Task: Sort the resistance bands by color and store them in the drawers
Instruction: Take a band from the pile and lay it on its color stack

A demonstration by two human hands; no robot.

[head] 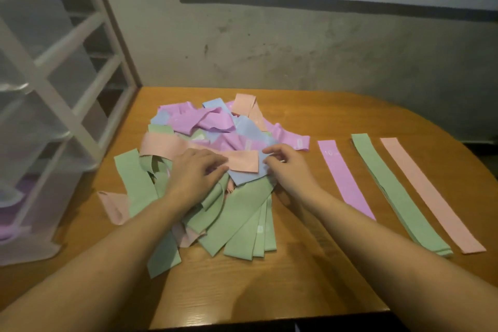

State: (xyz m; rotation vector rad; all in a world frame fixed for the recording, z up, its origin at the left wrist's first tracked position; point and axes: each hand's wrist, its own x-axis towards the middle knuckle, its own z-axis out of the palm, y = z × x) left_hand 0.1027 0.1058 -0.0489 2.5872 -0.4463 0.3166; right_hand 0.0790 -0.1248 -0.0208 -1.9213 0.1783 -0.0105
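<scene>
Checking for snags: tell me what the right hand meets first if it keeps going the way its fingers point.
The right hand points left, so probably the end of the peach band, just off its fingertips; depth is unclear.
</scene>
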